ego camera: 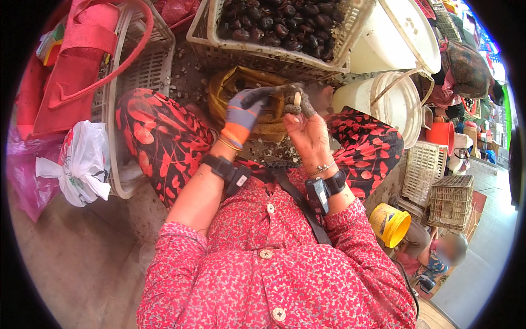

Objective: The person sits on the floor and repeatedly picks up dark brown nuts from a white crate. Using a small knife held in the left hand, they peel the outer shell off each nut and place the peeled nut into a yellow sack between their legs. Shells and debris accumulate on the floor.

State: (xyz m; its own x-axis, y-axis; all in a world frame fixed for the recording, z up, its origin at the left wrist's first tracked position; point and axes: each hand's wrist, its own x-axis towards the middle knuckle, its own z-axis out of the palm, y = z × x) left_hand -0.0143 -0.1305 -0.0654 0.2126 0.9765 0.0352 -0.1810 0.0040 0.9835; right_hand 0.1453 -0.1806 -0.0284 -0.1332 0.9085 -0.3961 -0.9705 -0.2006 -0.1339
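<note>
My left hand (245, 111), in a grey and orange glove, is closed around a dark slim tool (283, 88), blurred, whose far end reaches the fingers opposite. My right hand (306, 123) has a bare palm and dirty grey coverings on some fingers. It pinches a small pale piece (297, 98) close to the tool's end. Under both hands stands an open yellow woven sack (222, 92), its inside partly hidden by the left hand. Beyond it, a plastic crate (246, 48) holds many dark glossy corms (281, 31) that look like water chestnuts.
White buckets (343, 96) stand at the right of the crate. A large crate (158, 78), a red bag (70, 82) and a knotted white plastic bag (84, 164) are at left. Peelings (267, 152) litter the floor. A yellow bucket (388, 224) and a seated person (435, 261) are at lower right.
</note>
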